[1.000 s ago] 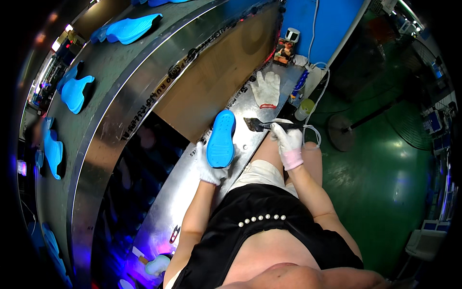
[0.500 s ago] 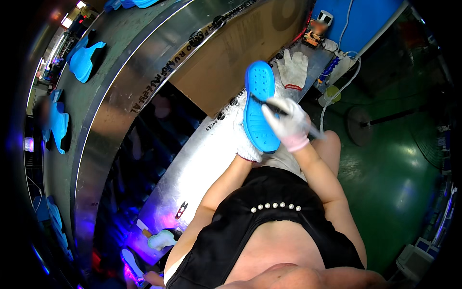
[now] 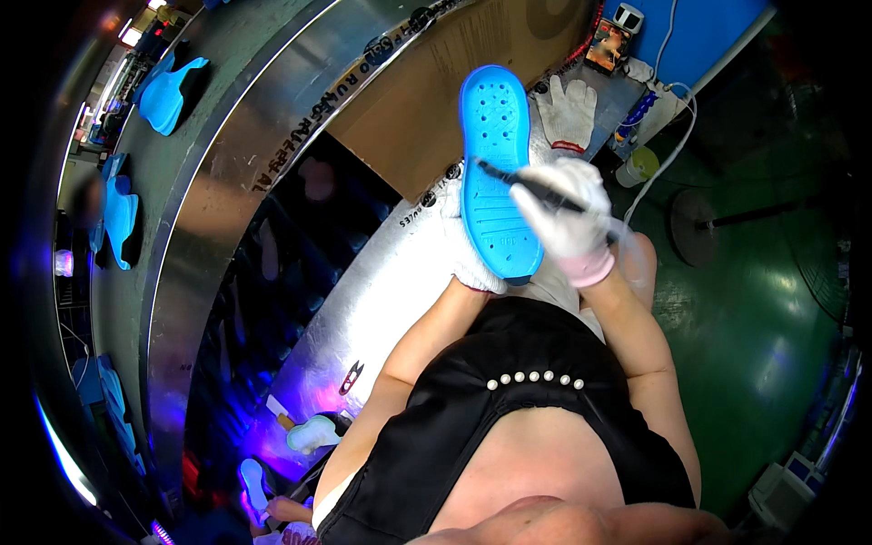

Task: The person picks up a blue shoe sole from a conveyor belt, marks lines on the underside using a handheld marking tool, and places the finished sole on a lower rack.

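A blue shoe sole (image 3: 490, 209) with small holes in its far half and ridges across its near half is held up in front of me. My left hand (image 3: 469, 257), in a white knit glove, grips it from below and the left; most of its fingers are hidden behind the sole. My right hand (image 3: 572, 204), in a white glove with a pink cuff, is closed around a black pen-shaped tool (image 3: 552, 195). The tool's tip is over the middle of the sole; whether they touch I cannot tell. A clear tube seems to trail behind the right hand.
A metal bench (image 3: 350, 313) lies beneath, with thread snips (image 3: 351, 378) on it. Beyond are a cardboard box (image 3: 400, 136), a loose white glove (image 3: 568, 111) and a yellow-green cup (image 3: 639, 166). On the left, a conveyor belt (image 3: 173, 195) carries blue shoe parts (image 3: 118, 213).
The sole has risen farther from me and turned to show its face more squarely. My right hand has shifted slightly right with the tool, still over the sole.
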